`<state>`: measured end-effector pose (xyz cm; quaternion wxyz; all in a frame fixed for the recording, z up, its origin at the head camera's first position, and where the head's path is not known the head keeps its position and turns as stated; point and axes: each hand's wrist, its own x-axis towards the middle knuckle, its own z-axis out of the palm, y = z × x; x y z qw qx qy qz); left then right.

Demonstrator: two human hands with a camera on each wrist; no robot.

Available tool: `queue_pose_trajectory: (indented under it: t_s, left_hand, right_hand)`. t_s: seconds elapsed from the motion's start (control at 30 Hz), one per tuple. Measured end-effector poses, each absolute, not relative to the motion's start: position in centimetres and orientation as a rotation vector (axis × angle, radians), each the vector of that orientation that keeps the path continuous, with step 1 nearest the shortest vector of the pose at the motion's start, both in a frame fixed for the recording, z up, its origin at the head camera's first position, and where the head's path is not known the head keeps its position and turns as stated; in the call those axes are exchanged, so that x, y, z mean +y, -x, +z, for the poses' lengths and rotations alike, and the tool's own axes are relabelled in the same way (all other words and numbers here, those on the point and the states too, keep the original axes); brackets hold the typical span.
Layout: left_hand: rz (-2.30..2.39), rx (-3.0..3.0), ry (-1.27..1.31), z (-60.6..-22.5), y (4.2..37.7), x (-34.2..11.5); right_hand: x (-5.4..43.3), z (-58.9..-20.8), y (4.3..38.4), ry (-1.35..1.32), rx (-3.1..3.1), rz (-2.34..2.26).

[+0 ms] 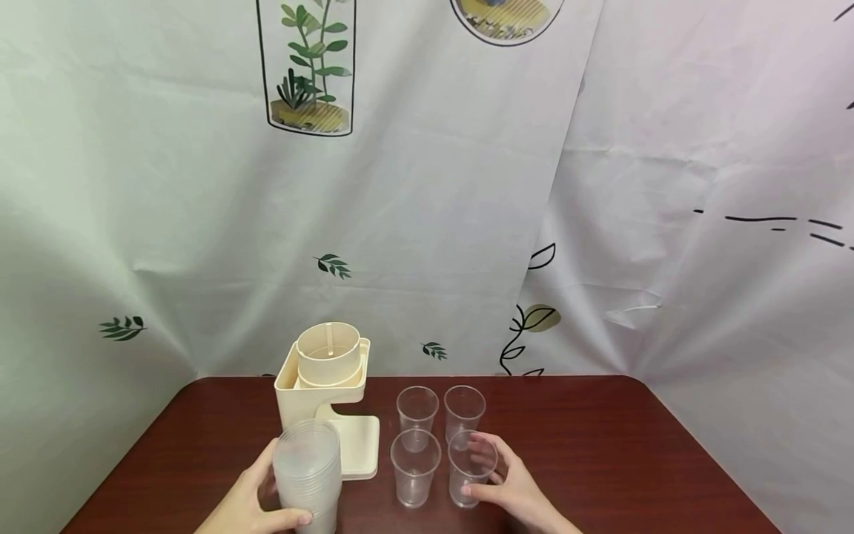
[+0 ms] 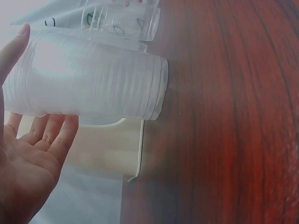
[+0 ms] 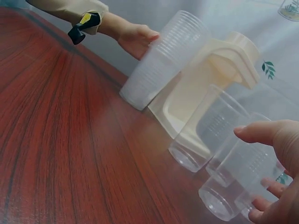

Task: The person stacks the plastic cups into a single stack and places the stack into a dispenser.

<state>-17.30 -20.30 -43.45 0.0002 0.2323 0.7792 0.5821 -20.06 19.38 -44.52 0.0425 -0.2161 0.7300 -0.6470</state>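
Observation:
My left hand (image 1: 256, 497) grips a tall stack of clear plastic cups (image 1: 308, 467), thumb on the near side and fingers round the far side. The stack (image 2: 103, 79) stands upright by the table's near edge. My right hand (image 1: 510, 486) holds the front right clear plastic cup (image 1: 463, 475) near its lower side, thumb in front and fingers behind. That cup stands on the table. Close on its left is another single cup (image 1: 415, 478). Behind these stand a back left cup (image 1: 417, 415) and a back right cup (image 1: 465, 411).
A cream cup-dispenser-like stand (image 1: 320, 393) with a round holder on top and a flat base (image 1: 360, 445) stands behind the stack. The dark red wooden table (image 1: 600, 460) extends to the right. A white patterned cloth (image 1: 427, 222) hangs behind it.

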Motion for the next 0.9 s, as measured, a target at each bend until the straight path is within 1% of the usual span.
queue_pose_trajectory:
  t_s: [0.37,0.57,0.9]
  left_hand:
    - [1.816,2.419,-0.688,-43.2,17.2,-20.3]
    - [1.805,2.437,-0.670,-43.2,17.2,-20.3]
    - [1.814,2.449,-0.709,-43.3,17.2,-20.3]
  right_hand:
    - [19.5,-44.6,20.0,0.714,2.267,-1.965]
    - [19.3,-44.4,19.5,0.773,2.381,-1.909]
    - [19.2,-43.7,18.6,0.660,2.523,-1.825]
